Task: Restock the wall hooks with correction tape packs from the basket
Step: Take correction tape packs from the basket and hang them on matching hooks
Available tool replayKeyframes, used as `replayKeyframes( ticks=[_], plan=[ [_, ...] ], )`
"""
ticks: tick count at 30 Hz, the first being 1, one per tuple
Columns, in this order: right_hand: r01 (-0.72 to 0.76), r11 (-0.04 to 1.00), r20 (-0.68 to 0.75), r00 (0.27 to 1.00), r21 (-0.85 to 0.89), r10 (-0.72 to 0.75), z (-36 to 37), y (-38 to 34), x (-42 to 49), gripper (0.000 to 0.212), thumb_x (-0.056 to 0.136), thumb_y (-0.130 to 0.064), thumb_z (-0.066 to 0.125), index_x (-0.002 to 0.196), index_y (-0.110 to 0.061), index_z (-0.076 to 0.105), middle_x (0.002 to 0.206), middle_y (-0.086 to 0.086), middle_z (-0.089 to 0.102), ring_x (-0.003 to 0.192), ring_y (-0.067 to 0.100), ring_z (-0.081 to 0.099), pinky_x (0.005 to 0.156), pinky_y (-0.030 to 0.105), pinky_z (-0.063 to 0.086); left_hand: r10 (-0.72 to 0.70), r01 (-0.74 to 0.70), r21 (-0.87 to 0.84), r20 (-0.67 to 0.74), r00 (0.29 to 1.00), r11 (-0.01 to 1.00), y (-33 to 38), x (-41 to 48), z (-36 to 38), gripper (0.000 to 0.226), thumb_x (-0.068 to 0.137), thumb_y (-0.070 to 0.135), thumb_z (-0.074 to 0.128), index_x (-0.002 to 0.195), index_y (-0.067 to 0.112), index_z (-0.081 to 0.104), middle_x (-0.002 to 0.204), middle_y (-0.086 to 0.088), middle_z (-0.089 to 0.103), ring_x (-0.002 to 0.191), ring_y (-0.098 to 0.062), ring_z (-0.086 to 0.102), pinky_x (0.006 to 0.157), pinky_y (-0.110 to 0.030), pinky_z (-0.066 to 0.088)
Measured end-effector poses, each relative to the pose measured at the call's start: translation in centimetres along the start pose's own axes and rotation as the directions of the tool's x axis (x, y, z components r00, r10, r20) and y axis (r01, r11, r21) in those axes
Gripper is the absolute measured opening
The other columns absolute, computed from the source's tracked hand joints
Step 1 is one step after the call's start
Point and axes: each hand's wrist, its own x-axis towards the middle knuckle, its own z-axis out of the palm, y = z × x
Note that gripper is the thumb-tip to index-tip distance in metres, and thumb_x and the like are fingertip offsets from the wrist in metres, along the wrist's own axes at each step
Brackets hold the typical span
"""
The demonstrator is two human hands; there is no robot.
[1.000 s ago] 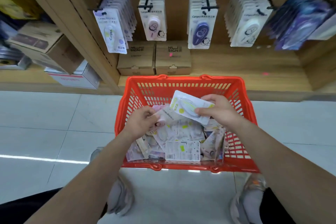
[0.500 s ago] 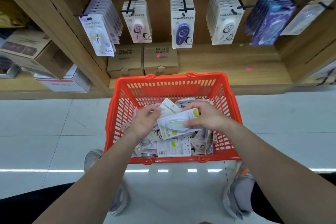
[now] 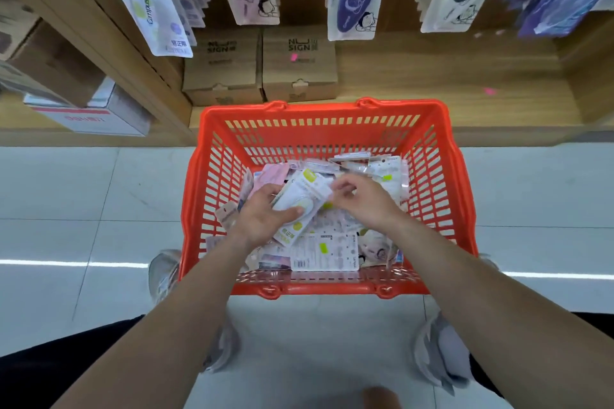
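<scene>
Correction tape pack point(image 3: 300, 202) is held over the pile in the basket point(image 3: 319, 109), clamped by the left hand point(image 3: 262, 217), thumb across its face. It could be dropped back among the loose packs point(image 3: 325, 251) if twisted on lift. Pack sits at 2 o'clock of that palm; right hand point(image 3: 362, 201), at the pack's 3 o'clock edge, is blurred, so its grip cannot be told.

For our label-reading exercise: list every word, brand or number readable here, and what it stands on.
"Campus": navy hanging pack, leftmost hanging pack.
"NU SIGN": left cardboard box, right cardboard box.
Barcode card in basket: too small to read.
Other print on packs: blurred.
</scene>
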Motion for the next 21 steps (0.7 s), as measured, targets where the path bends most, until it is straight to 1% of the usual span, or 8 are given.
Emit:
replayKeyframes(
  ticks=[1, 3, 5, 9, 13, 16, 19, 21],
  plan=[
    [-0.024, 0.998, 0.078, 0.997, -0.056, 0.028, 0.1, 0.9, 0.1, 0.018, 0.094, -0.030, 0.075, 0.109, -0.024, 0.068, 0.104, -0.001, 0.067, 0.095, 0.020, 0.067, 0.085, 0.038, 0.054, -0.014, 0.014, 0.002, -0.022, 1.000, 1.000, -0.6, 0.4, -0.3, 0.037, 0.081, 0.021, 0.087, 0.108, 0.020, 0.062, 0.099, 0.003, 0.072, 0.094, -0.024, 0.072, 0.087, -0.051, 0.059],
    [-0.067, 0.980, 0.222, 0.969, -0.185, 0.108, 0.6, 2.6, -0.2, 0.021, 0.089, -0.028, 0.080, 0.106, -0.023, 0.070, 0.105, -0.005, 0.068, 0.098, 0.015, 0.066, 0.080, 0.025, 0.052, -0.041, 0.041, 0.002, -0.052, 0.998, 0.999, -1.3, 0.7, -0.7, 0.039, 0.083, 0.019, 0.085, 0.113, 0.013, 0.062, 0.098, 0.003, 0.071, 0.092, -0.023, 0.072, 0.086, -0.050, 0.060],
    [-0.106, 0.953, 0.249, 0.952, -0.283, 0.180, 1.1, 4.1, -0.5, 0.032, 0.083, -0.028, 0.086, 0.110, -0.022, 0.070, 0.106, -0.011, 0.065, 0.100, 0.007, 0.061, 0.072, 0.013, 0.042, -0.071, 0.071, 0.000, -0.063, 0.995, 0.997, -2.0, 1.1, -0.8, 0.042, 0.085, 0.022, 0.084, 0.118, 0.011, 0.061, 0.098, 0.003, 0.071, 0.091, -0.019, 0.071, 0.085, -0.045, 0.060],
    [-0.079, 0.938, 0.255, 0.952, -0.336, 0.171, 1.7, 4.5, -0.3, 0.041, 0.082, -0.022, 0.086, 0.119, -0.018, 0.070, 0.111, -0.012, 0.058, 0.106, 0.006, 0.056, 0.080, 0.018, 0.040, -0.082, 0.081, -0.006, -0.047, 0.996, 0.997, -2.2, 1.5, -0.7, 0.045, 0.085, 0.027, 0.084, 0.121, 0.011, 0.061, 0.103, 0.001, 0.074, 0.091, -0.021, 0.074, 0.082, -0.048, 0.062],
    [-0.125, 0.986, 0.199, 0.969, -0.110, 0.145, 1.0, 3.0, 0.0, 0.012, 0.091, -0.016, 0.078, 0.101, -0.012, 0.073, 0.079, -0.002, 0.055, 0.069, 0.014, 0.053, 0.068, 0.028, 0.040, -0.074, 0.074, 0.002, -0.015, 0.997, 0.997, -2.4, 1.4, -0.7, 0.046, 0.084, 0.028, 0.085, 0.122, 0.014, 0.063, 0.104, 0.002, 0.075, 0.092, -0.019, 0.075, 0.083, -0.048, 0.062],
    [-0.106, 0.994, 0.074, 0.992, 0.041, 0.102, 0.6, 1.8, -0.3, 0.026, 0.092, -0.016, 0.075, 0.084, 0.005, 0.061, 0.075, 0.008, 0.037, 0.068, 0.019, 0.039, 0.068, 0.034, 0.034, -0.065, 0.065, 0.002, 0.020, 0.998, 0.998, -2.4, 0.8, -0.4, 0.048, 0.085, 0.027, 0.084, 0.125, 0.015, 0.060, 0.108, 0.003, 0.074, 0.095, -0.016, 0.073, 0.085, -0.040, 0.062],
    [-0.132, 0.979, -0.018, 0.990, 0.153, 0.137, 0.5, 0.6, -0.6, 0.026, 0.092, -0.024, 0.076, 0.084, -0.002, 0.065, 0.078, 0.010, 0.050, 0.070, 0.023, 0.051, 0.065, 0.045, 0.051, -0.054, 0.054, -0.016, 0.001, 0.999, 0.998, -1.9, 0.0, 0.3, 0.048, 0.084, 0.028, 0.084, 0.123, 0.018, 0.059, 0.112, 0.003, 0.072, 0.097, -0.015, 0.071, 0.086, -0.039, 0.061],
    [-0.090, 0.987, -0.043, 0.994, 0.133, 0.097, 0.3, -0.2, -0.9, 0.022, 0.093, -0.023, 0.074, 0.083, -0.010, 0.060, 0.080, 0.009, 0.046, 0.072, 0.024, 0.047, 0.065, 0.040, 0.046, -0.032, 0.032, -0.027, -0.018, 0.999, 0.999, -1.4, -0.6, 0.8, 0.051, 0.082, 0.031, 0.086, 0.122, 0.018, 0.057, 0.112, 0.004, 0.072, 0.100, -0.017, 0.071, 0.090, -0.044, 0.060]
  ],
)
